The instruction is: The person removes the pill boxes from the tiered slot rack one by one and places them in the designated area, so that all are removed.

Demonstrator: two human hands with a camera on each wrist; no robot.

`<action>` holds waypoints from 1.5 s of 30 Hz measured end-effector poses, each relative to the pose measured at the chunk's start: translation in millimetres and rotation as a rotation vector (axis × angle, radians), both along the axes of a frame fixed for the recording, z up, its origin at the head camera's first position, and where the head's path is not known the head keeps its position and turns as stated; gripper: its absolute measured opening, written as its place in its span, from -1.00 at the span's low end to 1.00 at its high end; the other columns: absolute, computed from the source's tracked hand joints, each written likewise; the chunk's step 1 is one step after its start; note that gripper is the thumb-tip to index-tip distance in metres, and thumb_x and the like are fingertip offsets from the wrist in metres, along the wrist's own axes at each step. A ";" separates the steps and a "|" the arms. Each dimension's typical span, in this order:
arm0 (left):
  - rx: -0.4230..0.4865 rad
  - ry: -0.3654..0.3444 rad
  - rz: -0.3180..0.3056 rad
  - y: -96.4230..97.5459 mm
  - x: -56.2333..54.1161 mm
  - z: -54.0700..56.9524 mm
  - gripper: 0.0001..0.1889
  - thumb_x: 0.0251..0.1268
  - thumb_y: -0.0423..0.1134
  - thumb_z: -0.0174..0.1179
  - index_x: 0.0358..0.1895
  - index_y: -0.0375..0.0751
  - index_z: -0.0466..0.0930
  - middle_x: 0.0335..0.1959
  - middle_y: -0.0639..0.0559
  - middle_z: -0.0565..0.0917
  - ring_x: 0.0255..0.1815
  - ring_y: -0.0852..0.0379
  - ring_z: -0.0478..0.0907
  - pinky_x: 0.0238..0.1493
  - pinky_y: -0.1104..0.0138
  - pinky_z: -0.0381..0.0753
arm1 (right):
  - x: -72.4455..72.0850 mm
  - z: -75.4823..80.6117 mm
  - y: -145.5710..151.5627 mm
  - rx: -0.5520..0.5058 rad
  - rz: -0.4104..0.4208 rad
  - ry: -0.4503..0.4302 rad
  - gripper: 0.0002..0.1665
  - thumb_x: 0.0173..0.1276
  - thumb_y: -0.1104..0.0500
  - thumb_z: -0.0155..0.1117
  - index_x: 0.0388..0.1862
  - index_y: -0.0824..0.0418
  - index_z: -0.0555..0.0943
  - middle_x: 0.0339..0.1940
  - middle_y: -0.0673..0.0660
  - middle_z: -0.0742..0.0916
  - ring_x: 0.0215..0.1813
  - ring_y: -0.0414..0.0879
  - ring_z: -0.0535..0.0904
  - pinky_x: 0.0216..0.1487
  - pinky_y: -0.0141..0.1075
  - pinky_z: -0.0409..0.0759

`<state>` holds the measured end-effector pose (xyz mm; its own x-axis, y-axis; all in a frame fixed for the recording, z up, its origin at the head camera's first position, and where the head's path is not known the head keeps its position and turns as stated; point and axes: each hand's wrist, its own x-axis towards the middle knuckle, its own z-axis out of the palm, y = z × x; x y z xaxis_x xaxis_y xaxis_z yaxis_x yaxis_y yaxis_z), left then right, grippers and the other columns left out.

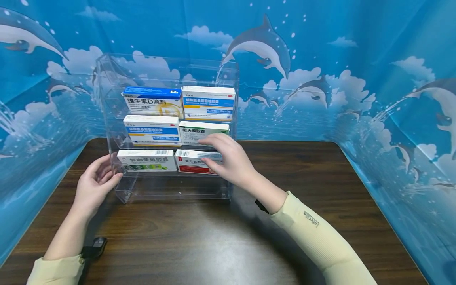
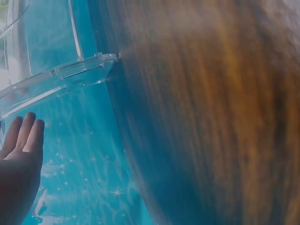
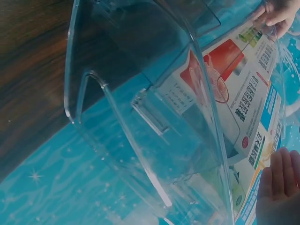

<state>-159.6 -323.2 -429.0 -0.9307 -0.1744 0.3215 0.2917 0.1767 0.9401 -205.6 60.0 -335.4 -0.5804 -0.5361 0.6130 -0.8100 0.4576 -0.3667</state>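
A clear plastic display rack [image 1: 178, 194] stands on the table with three tiers of medicine boxes, two to a tier. My left hand [image 1: 93, 184] holds the rack's left side edge low down, thumb toward the front and fingers along the outside. In front of the right column is my right hand [image 1: 231, 160], thumb and forefinger spread. Its forefinger reaches the green-and-white box [image 1: 190, 132] on the middle tier; the thumb lies before the red-and-white box [image 1: 192, 166] on the lowest. Whether either fingertip touches cardboard, I cannot tell. The right wrist view shows that hand [image 3: 281, 187] with straight fingers.
Other boxes fill the rack: a blue vitamin D box [image 1: 153, 103], two blue-and-white capsule boxes [image 1: 208, 103] and a green-printed box [image 1: 147, 161]. Dark wooden table [image 1: 303, 178] lies around the rack. A dolphin-print blue curtain [image 1: 292, 111] surrounds the table's back and sides.
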 end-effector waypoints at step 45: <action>0.076 0.004 -0.095 -0.3 0.8 -4.8 -0.40 0.33 -0.74 0.18 0.19 0.08 0.55 0.04 0.46 0.71 0.06 0.57 0.66 0.06 0.72 0.65 | -12.6 -16.3 -20.0 0.102 -0.061 -0.203 -0.56 0.34 0.26 0.57 0.19 0.19 0.75 0.18 0.12 0.80 0.27 -0.01 0.68 0.39 -0.13 0.70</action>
<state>-158.8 -323.5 -433.8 -0.9430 -0.1095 0.3143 0.3072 0.0767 0.9485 -218.2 40.0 -351.7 -0.7194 -0.5491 0.4252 -0.6941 0.5465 -0.4686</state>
